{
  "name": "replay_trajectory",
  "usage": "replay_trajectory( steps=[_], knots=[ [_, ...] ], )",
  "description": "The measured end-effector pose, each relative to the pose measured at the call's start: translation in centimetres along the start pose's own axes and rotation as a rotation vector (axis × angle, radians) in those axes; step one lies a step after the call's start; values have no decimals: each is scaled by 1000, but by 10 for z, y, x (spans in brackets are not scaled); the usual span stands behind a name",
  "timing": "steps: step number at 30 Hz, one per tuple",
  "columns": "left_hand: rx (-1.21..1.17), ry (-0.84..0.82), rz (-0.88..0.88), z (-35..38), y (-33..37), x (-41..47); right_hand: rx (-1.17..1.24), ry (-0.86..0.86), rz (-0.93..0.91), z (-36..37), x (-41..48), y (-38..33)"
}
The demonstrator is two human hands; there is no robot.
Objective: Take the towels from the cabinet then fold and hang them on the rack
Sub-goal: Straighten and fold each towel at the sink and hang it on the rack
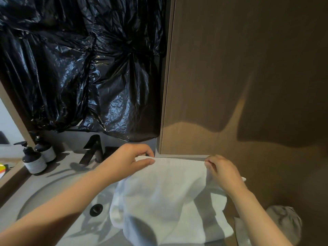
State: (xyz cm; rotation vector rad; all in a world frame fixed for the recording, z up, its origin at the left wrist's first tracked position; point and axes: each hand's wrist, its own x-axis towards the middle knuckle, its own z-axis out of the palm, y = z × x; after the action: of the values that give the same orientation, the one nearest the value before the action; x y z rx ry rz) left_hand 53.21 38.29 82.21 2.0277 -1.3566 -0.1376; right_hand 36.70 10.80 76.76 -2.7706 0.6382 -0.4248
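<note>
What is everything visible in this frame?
round grey sink basin: one, grey, lower left, black drain
angular black faucet: one, black, behind the basin
crumpled black plastic sheet: one, black, wall above the faucet
white terry towel: one, white, draped over the basin's right side
dark pump bottles: two, black tops, pale labels, counter left
brown wooden panel: one, brown, right
bundled grey cloth: one, grey, bottom right
left hand: one, pinching the towel's top left corner
right hand: one, pinching its top right corner
</note>
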Motion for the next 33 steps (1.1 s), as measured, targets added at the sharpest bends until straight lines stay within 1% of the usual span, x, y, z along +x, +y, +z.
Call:
replay_trajectory(
  steps=[1,3,6,8,10,13,15,17,21,24,28,33],
  knots=[
    [4,6,-4,5,1,-1,11,-10,-3,2,-1,-5],
    [12,14,-11,14,3,-3,127,-16,-51,6,-6,-22],
    [17,38,-6,23,8,-3,301,-40,-192,9,-18,-57],
    [25,52,15,24,11,-2,354,-66,-277,11,-22,-78],
    [35,53,38,24,14,-2,379,-59,-323,13,-23,-93],
    [40,66,58,27,14,-5,390,-21,-318,14,-23,-102],
    [21,99,20,29,11,-9,393,-10,-294,18,-24,-102],
    [-27,155,-67,31,4,-19,423,5,-260,22,-26,-100],
    [-249,193,-267,37,-9,-45,473,44,-206,28,-31,-93],
    [-367,287,-364,46,-14,-58,475,32,-170,31,-32,-94],
    [-479,387,-386,57,-10,-66,501,5,-153,31,-36,-100],
    [-458,405,-365,72,-2,-62,585,-7,-239,26,-42,-122]
  ],
)
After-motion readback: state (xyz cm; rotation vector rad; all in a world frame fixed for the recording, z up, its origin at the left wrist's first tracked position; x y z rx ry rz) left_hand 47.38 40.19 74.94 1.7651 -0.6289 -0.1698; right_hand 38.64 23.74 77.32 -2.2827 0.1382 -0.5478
